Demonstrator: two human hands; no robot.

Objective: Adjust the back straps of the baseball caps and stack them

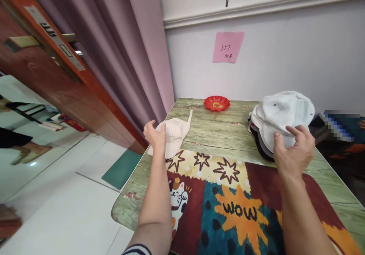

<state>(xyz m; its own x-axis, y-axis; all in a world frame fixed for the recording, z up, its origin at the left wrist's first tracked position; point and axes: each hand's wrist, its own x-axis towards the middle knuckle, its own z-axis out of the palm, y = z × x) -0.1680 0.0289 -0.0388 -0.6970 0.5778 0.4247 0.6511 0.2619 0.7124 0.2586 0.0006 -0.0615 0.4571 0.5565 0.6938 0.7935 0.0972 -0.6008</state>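
Left hand (155, 135), fingers wide, at pale-pink cloth cap (176, 133) on green wood-grain table (216, 133)'s left; right hand (296, 148), fingers parted, at white cloth cap (282, 112), right side. Light brim holds should spare crowns.

Even, fairly bright indoor light covers the bench (216, 129), leaving only soft, faint shadows; its source is out of view. Left of and below the left fingers (163, 132), the tiled floor (85, 194) shows pale sheen, with one small sharp glint farther left. Beyond the right fingers (278, 142), the right edge falls dark around a blocky pixelated patch (339, 127). Wide-angle distortion slants and stretches the door (34, 70) left of the left fingers.
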